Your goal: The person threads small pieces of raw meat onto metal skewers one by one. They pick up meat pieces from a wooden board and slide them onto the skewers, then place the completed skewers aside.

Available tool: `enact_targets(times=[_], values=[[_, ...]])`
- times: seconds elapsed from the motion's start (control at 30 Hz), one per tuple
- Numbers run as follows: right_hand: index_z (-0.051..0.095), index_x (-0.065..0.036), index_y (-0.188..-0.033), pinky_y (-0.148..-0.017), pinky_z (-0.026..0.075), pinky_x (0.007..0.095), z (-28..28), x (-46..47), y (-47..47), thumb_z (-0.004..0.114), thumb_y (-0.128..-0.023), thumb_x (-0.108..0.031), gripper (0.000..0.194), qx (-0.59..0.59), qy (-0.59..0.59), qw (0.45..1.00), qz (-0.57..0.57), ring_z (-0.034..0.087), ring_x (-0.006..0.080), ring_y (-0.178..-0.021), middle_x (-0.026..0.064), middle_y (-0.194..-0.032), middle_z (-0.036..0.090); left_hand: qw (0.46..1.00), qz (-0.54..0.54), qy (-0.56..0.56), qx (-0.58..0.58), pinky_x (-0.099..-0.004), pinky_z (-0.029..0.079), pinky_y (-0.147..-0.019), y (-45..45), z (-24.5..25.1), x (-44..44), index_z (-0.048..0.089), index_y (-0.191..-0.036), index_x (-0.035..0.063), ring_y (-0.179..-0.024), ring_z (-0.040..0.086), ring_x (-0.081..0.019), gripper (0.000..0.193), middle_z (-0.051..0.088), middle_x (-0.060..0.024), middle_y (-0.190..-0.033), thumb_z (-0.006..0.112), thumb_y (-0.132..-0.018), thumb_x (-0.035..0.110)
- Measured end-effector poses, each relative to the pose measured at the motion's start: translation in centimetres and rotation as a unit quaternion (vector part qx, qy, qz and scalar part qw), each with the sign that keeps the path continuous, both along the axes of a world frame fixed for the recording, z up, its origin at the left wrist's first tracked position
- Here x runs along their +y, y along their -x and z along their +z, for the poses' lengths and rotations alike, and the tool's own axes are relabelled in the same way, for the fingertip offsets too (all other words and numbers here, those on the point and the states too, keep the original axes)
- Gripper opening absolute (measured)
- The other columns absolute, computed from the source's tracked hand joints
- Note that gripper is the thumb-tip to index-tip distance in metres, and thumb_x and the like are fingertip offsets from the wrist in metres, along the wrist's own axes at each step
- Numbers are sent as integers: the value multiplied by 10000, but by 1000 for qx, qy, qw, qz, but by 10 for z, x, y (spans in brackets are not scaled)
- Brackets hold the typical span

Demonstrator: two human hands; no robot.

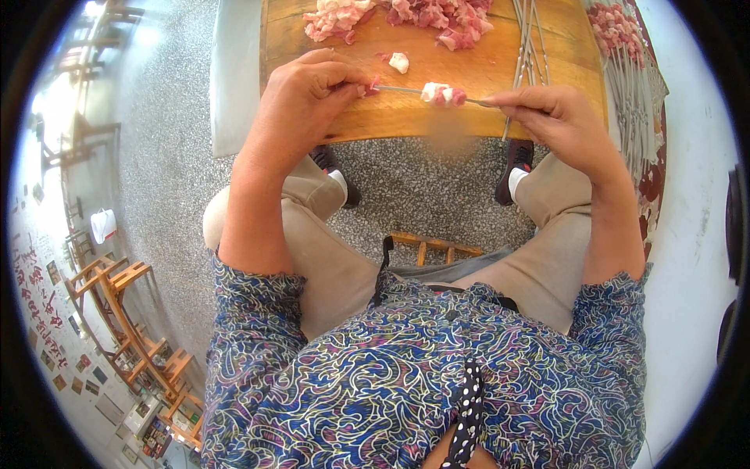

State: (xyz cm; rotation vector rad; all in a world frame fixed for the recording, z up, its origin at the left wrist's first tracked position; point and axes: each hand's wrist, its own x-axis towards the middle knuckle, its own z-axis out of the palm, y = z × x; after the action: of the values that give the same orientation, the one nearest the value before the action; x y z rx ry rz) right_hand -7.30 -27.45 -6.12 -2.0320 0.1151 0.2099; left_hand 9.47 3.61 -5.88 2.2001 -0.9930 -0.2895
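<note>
A thin metal skewer (pixel 400 89) spans the space between my hands over the front part of a wooden board (pixel 398 120). My right hand (pixel 554 120) grips its right end between thumb and fingers. Pink and white meat pieces (pixel 443 94) are threaded midway along it. At the skewer's left tip, my left hand (pixel 319 97) pinches a small red meat piece (pixel 371 88); whether the tip has pierced it I cannot tell. Just behind the skewer lies a white lump of fat (pixel 399 63) with a red scrap beside it.
Heaps of raw cut meat (pixel 445 20) lie at the board's far side. Several bare skewers (pixel 530 50) rest on its right, some reaching the front edge. Farther right, loaded skewers (pixel 633 99) are piled with their meat ends away from me. Wooden stools (pixel 126 328) stand at the left.
</note>
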Motion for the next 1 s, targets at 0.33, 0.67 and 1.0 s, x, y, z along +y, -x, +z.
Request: enact_targets(times=[0.33, 0.67, 1.0], values=[[822, -62, -1287, -581, 379, 272, -3, 14, -1, 708, -1075, -120, 248, 27, -49, 998, -12, 435, 47, -643, -57, -691, 496, 998, 47, 50, -13, -311, 576, -887, 0, -7, 9, 814, -1110, 17, -989, 724, -175, 176, 776, -71, -1069, 830, -946, 81], [822, -53, -1280, -583, 386, 265, 3, 19, 2, 701, -1076, -113, 246, 48, -44, 998, -23, 446, 39, -651, -65, -702, 520, 998, 42, 27, 33, -306, 572, -799, 9, -5, 2, 812, -1062, 10, -864, 681, -155, 164, 720, -57, -1036, 853, -919, 78], [815, -54, -1264, -708, 540, 338, -22, 45, -5, 723, -1062, -152, 242, -71, -8, 997, -22, 663, 148, -729, 117, -892, 790, 999, 0, 43, -33, -335, 580, -890, 2, -11, 1, 817, -1039, -12, -957, 735, -226, 134, 759, -95, -1025, 830, -928, 62]])
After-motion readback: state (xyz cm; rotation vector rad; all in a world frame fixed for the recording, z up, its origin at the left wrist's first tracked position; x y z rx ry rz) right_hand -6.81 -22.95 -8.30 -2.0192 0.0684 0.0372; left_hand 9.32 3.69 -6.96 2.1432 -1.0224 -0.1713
